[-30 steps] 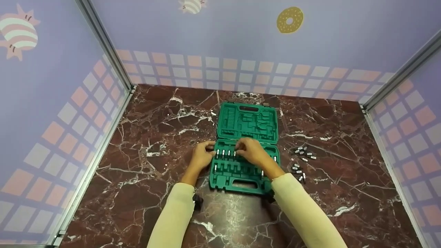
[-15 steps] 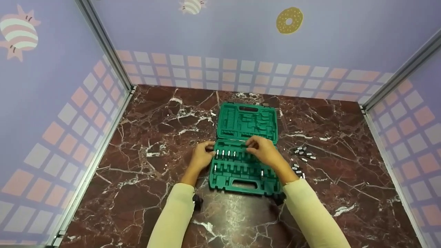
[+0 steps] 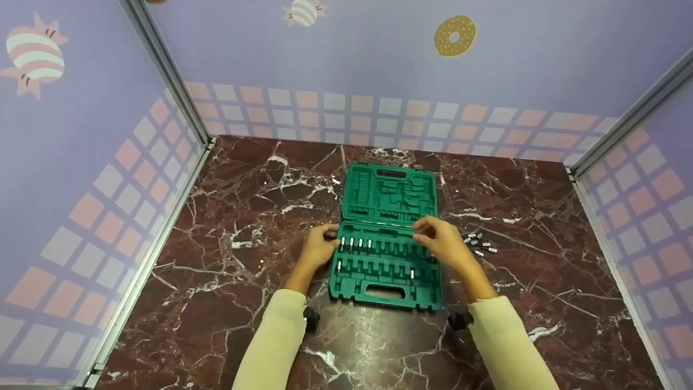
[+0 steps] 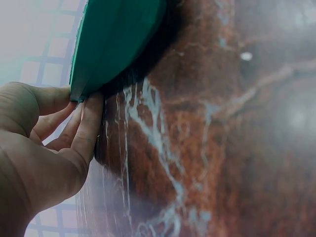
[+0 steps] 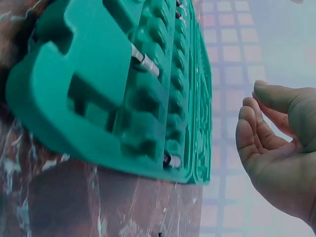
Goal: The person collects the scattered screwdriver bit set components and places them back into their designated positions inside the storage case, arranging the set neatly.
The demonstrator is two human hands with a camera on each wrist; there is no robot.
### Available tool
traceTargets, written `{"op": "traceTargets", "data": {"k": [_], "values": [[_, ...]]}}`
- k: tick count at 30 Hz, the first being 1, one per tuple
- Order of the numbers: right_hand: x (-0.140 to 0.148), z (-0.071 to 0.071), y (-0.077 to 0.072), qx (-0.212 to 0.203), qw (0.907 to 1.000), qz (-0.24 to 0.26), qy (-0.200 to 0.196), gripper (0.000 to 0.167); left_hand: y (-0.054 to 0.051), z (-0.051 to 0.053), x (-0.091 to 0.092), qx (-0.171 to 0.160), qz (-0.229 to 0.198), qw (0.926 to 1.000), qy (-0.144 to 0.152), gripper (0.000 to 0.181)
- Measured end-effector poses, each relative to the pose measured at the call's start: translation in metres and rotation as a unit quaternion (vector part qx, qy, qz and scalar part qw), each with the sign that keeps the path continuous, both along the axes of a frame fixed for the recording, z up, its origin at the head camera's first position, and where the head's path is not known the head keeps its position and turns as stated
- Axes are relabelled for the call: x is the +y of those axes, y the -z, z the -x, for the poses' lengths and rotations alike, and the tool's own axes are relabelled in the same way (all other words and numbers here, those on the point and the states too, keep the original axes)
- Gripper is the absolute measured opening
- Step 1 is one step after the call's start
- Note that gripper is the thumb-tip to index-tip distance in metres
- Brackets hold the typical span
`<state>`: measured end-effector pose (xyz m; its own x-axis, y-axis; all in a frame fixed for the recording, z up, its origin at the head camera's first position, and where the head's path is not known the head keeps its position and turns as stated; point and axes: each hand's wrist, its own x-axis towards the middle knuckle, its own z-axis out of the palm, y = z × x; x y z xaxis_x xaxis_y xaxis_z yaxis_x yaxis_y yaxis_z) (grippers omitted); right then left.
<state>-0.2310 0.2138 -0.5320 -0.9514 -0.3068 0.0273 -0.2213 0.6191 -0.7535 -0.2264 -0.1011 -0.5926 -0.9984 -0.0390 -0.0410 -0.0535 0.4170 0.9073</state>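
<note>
A green plastic socket case (image 3: 354, 283) lies opened out on the marble-patterned table. Several silver bit sockets (image 3: 361, 246) stand in a row at the left of its upper slots. In the lower row there is one at the far left (image 3: 339, 265) and another bit socket (image 3: 412, 275) farther right. My left hand (image 3: 318, 246) pinches the case's left edge, thumb and fingers on either side of it in the left wrist view. Over the right part of the case hovers my right hand (image 3: 443, 242), its fingers loosely bent with nothing between them. In the right wrist view a bit socket (image 5: 173, 160) sits near the case's edge.
Loose bit sockets (image 3: 479, 244) lie on the table right of the case, partly behind my right hand. The moulded lid (image 3: 390, 189) lies flat toward the back. Patterned panels (image 3: 325, 59) enclose the table at the back and both sides.
My right hand has left the bit socket at the fourth upper slot and moved right across the case. The left hand stays at the case's left edge.
</note>
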Motion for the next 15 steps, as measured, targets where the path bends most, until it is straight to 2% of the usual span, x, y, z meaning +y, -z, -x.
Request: {"op": "traceTargets", "data": {"k": [6,15], "values": [[0.022,-0.006,0.0,-0.004,0.9998,0.014,0.011,0.022,0.0,-0.001,0.0,0.004,-0.001,1.0,0.001,0.035],[0.055,-0.014,0.003,-0.001,0.9994,0.007,0.033,0.021,-0.001,0.0,0.0,0.008,-0.001,1.0,0.004,0.035]]}}
